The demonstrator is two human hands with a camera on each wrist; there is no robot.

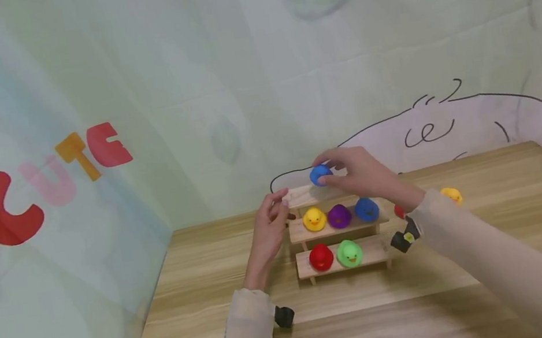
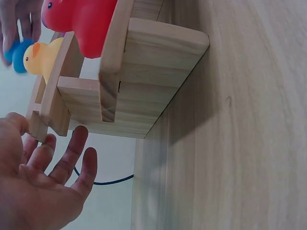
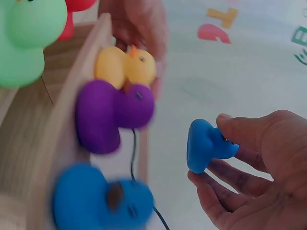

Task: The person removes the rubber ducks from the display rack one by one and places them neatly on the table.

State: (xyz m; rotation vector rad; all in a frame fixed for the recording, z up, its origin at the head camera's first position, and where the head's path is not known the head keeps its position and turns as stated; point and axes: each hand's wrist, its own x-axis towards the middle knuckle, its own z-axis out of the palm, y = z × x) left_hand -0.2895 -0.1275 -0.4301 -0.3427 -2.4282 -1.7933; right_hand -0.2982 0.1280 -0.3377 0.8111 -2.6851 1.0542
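One blue duck [image 1: 321,175] we held with clamped fingers of our right hand [image 1: 358,172] above the top tier of the wooden stand [image 1: 338,231]; at its left end, our left hand [image 1: 268,228] had fingers apart.

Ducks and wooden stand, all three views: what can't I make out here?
- Head view: a red object, mostly hidden by the right arm.
- Head view: the table's yellow duck, partly covered by that sleeve.
- Left wrist view: the red duck, cut off by the top edge.
- Right wrist view: the held blue duck, head partly covered by the right hand; the green duck, cut off by the top edge.
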